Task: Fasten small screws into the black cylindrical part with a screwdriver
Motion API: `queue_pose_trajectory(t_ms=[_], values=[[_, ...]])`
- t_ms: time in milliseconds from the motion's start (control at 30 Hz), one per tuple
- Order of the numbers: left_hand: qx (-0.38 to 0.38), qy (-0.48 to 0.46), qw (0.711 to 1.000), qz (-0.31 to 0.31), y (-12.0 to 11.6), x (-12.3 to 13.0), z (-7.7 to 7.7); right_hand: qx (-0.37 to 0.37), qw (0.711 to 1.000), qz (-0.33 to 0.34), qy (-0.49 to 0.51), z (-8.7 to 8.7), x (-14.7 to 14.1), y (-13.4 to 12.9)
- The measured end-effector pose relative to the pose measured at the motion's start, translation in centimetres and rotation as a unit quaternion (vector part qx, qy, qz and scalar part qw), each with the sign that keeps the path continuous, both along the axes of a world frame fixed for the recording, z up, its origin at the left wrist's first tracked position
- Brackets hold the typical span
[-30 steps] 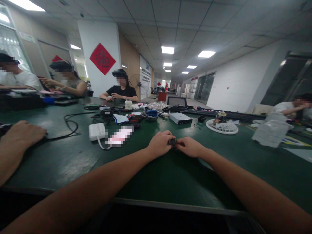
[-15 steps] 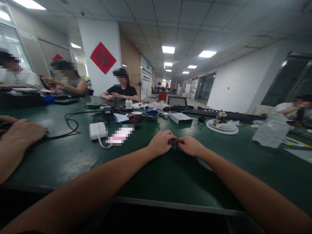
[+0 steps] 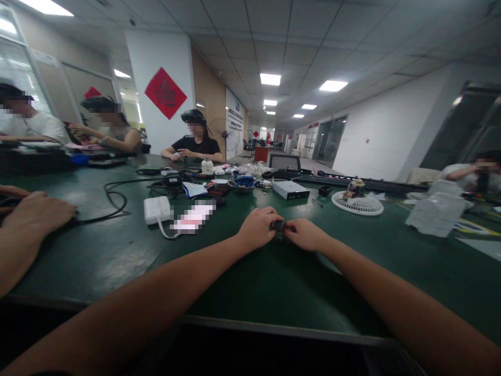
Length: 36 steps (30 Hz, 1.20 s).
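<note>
Near the middle of the green table, my left hand is closed on a small dark object, with thumb and fingers at its left side. My right hand is pinched at the object's right side, its fingertips close together. Whether they grip the object or something tiny on it is too small to tell. The lower end of the object shows between the two hands, just above the tabletop. Its details are blurred.
A white adapter and a lit phone lie left of my hands. Beyond are a grey box, a white fan grille and a bowl. Another person's hand rests at the far left. Clear plastic containers stand right.
The small dark object has tilted slightly between my fingers, and more of its lower end shows. Both hands have stayed nearly in place.
</note>
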<state>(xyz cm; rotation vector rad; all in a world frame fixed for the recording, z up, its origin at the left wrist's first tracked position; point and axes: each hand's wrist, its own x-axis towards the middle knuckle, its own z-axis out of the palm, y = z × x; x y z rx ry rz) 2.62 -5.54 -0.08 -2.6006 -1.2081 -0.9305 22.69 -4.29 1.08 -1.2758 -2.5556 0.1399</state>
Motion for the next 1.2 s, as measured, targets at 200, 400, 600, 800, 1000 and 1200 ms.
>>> queue_pose_trajectory(t_ms=[200,400,600,800,1000,1200], values=[[-0.004,-0.062,0.997,0.046,0.0,-0.1,0.2,0.014,1.000,-0.023,0.014,0.3,0.1,-0.4],[0.003,-0.144,0.984,0.106,0.3,-0.7,0.4,-0.071,0.995,0.035,0.061,-0.2,-0.1,-0.3],[-0.004,-0.141,0.985,0.100,0.4,-0.6,0.2,-0.052,0.992,0.045,0.108,-0.6,0.0,0.2],[-0.022,-0.102,0.994,0.035,0.5,-0.4,-0.1,-0.002,0.980,0.040,0.194,-0.8,0.5,0.9],[-0.020,-0.094,0.995,0.016,0.6,-0.4,-0.2,0.060,0.982,0.040,0.176,-0.6,0.6,1.2],[-0.026,-0.072,0.997,-0.009,0.6,-0.4,-0.2,0.060,0.980,0.027,0.190,-0.4,0.6,1.3]])
